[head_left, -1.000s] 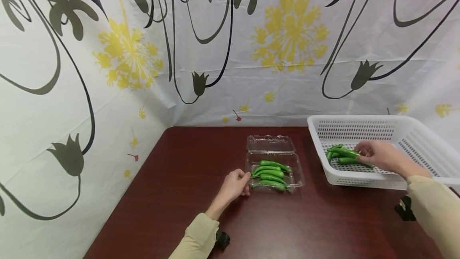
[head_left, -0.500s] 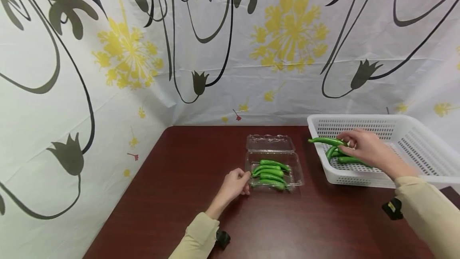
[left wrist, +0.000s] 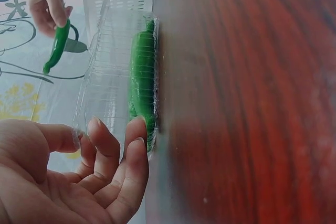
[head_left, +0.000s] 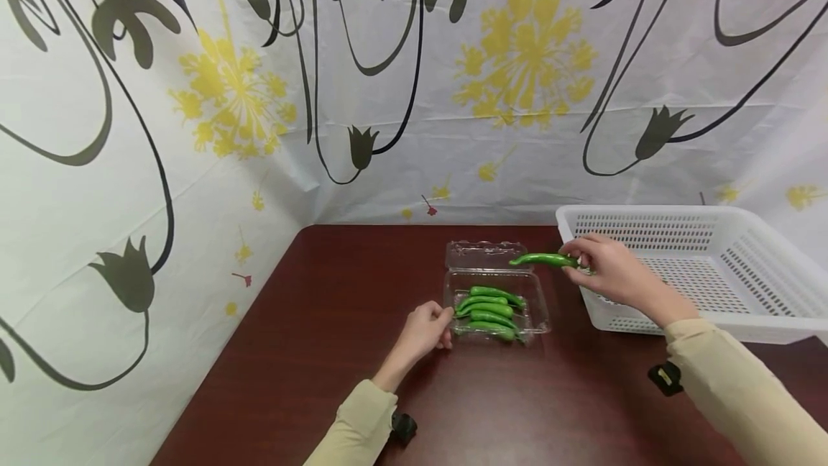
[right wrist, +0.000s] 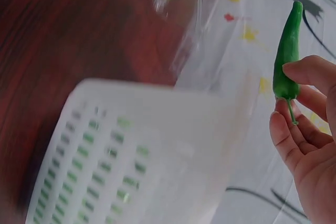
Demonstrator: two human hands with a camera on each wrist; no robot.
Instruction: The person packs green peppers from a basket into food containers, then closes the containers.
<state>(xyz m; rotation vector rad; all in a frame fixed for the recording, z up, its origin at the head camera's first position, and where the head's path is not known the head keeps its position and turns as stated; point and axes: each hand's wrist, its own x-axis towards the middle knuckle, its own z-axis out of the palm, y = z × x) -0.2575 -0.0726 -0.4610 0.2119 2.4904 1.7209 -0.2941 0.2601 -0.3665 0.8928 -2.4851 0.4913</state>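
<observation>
My right hand (head_left: pixel 604 270) pinches a green chili pepper (head_left: pixel 542 259) near its stem end, held in the air between the white basket and the container. In the right wrist view that pepper (right wrist: pixel 287 56) points upward, its thin stem by the fingers. My left hand (head_left: pixel 423 329) holds the left edge of a clear plastic clamshell container (head_left: pixel 540 304), thumb and fingers at the rim in the left wrist view. Several green chili peppers (head_left: pixel 491 310) lie side by side inside it. Its lid (head_left: pixel 479 256) is folded back, away from me.
A white slotted plastic basket (head_left: pixel 705 213) stands at the back right; green shows through its slots in the right wrist view. The dark red-brown table (head_left: pixel 336 293) meets a flower-printed sheet (head_left: pixel 401 92) behind and at the left.
My right hand has lifted a green chili pepper out of the basket and carried it left, over the basket's edge toward the container. My left hand has stayed at the container's edge.
</observation>
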